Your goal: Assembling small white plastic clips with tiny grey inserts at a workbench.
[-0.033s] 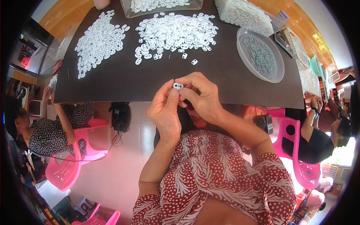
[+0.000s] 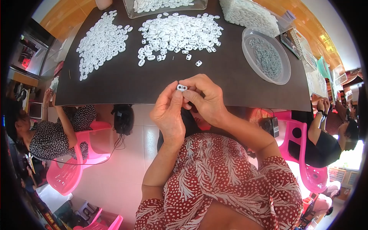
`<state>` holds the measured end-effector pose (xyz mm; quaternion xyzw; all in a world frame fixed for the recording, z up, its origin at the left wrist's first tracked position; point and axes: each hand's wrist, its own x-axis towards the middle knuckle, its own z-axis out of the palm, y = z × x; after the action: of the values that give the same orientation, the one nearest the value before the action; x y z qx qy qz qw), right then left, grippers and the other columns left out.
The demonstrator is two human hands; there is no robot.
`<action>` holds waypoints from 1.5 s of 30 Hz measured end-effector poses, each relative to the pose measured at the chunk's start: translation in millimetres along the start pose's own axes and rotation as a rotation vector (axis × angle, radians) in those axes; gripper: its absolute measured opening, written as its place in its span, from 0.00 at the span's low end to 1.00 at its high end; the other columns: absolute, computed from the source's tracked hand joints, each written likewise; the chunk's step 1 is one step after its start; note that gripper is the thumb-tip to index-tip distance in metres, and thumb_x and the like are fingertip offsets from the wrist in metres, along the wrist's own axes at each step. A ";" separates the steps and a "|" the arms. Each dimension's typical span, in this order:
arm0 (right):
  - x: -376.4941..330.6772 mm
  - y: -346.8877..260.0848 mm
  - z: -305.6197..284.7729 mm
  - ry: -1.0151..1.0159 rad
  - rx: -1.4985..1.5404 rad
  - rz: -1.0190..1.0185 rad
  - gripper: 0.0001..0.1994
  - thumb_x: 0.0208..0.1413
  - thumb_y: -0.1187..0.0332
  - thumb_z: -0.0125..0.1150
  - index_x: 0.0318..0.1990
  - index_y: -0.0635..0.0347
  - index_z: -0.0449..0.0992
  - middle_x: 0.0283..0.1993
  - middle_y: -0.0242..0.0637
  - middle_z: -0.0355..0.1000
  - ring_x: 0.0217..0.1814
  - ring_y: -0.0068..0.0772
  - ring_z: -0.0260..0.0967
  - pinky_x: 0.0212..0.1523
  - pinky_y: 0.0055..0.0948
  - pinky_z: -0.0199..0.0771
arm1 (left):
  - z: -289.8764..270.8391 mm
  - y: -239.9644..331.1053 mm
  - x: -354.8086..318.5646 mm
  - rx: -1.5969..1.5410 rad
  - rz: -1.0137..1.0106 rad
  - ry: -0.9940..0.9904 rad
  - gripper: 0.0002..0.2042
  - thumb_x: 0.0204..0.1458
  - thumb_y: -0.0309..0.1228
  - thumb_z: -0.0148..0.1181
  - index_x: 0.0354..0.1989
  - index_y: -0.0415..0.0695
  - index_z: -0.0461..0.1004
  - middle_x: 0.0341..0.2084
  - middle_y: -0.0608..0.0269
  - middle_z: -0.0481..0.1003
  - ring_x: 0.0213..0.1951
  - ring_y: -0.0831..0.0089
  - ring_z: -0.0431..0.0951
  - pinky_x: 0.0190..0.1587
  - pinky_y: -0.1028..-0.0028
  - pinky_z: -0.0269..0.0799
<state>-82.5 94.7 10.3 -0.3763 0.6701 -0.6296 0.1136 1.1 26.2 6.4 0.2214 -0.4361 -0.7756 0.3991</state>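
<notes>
Above the table's near edge, my left hand (image 2: 169,111) and my right hand (image 2: 207,97) come together on one small white two-holed plastic piece (image 2: 182,87). Both thumbs press on its near side, and its two dark holes face up. Fingertips behind the piece are partly hidden. Beyond my hands lies a large heap of similar white pieces (image 2: 180,32), with a few loose ones at its near side. One single white piece (image 2: 198,63) sits apart, just past my right hand. Another pile of white oval pieces (image 2: 102,42) spreads over the table's left.
At right on the dark table (image 2: 226,80) stands a round clear tray (image 2: 284,73) of small metal springs (image 2: 264,57). Clear bins of white pieces line the back. Other people sit at both sides on pink chairs (image 2: 63,176). A dark phone-like object (image 2: 290,44) lies beside the tray.
</notes>
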 end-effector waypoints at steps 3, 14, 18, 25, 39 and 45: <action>-2.1 -3.0 0.2 0.022 -0.069 -0.076 0.12 0.42 0.82 0.60 0.38 0.64 0.75 0.32 0.37 0.70 0.34 0.33 0.65 0.31 0.28 0.67 | 1.0 2.5 0.4 -0.015 -0.014 0.023 0.11 0.54 0.20 0.54 0.44 0.30 0.73 0.31 0.57 0.75 0.28 0.76 0.75 0.28 0.79 0.74; -1.8 0.2 -1.9 0.055 -0.210 -0.300 0.15 0.39 0.81 0.63 0.39 0.65 0.75 0.33 0.38 0.71 0.34 0.36 0.66 0.32 0.30 0.68 | -4.8 7.0 1.1 -0.019 -0.103 0.015 0.10 0.53 0.19 0.55 0.43 0.30 0.74 0.33 0.55 0.76 0.32 0.74 0.77 0.32 0.78 0.76; -0.6 -1.7 -3.0 0.080 -0.317 -0.438 0.15 0.37 0.81 0.63 0.39 0.66 0.75 0.34 0.39 0.71 0.33 0.37 0.66 0.30 0.30 0.68 | -0.4 9.6 -1.3 -0.044 -0.095 0.088 0.10 0.52 0.19 0.55 0.43 0.30 0.73 0.33 0.56 0.76 0.32 0.75 0.76 0.33 0.79 0.75; -1.1 3.5 -2.2 0.115 -0.352 -0.504 0.16 0.36 0.80 0.64 0.38 0.67 0.74 0.33 0.40 0.71 0.30 0.37 0.65 0.28 0.30 0.67 | -1.7 9.0 -4.4 -0.052 -0.083 0.074 0.11 0.52 0.19 0.55 0.44 0.30 0.73 0.34 0.56 0.76 0.32 0.75 0.76 0.33 0.79 0.75; -3.8 7.9 -2.8 0.091 -0.353 -0.492 0.16 0.37 0.81 0.63 0.39 0.68 0.75 0.33 0.40 0.72 0.31 0.38 0.66 0.29 0.30 0.68 | -9.7 11.4 1.4 0.063 -0.064 -0.100 0.11 0.54 0.19 0.52 0.44 0.30 0.73 0.28 0.58 0.76 0.25 0.75 0.75 0.30 0.78 0.73; -5.0 3.7 -2.1 0.069 -0.334 -0.458 0.16 0.37 0.81 0.63 0.39 0.67 0.74 0.34 0.40 0.72 0.31 0.37 0.66 0.29 0.29 0.68 | -7.1 9.1 -5.0 0.087 0.006 -0.028 0.12 0.53 0.18 0.53 0.46 0.29 0.72 0.28 0.59 0.75 0.27 0.76 0.74 0.32 0.78 0.73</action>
<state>-81.6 99.2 5.7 -0.5099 0.6655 -0.5320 -0.1181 12.8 23.9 10.4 0.2264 -0.4757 -0.7578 0.3850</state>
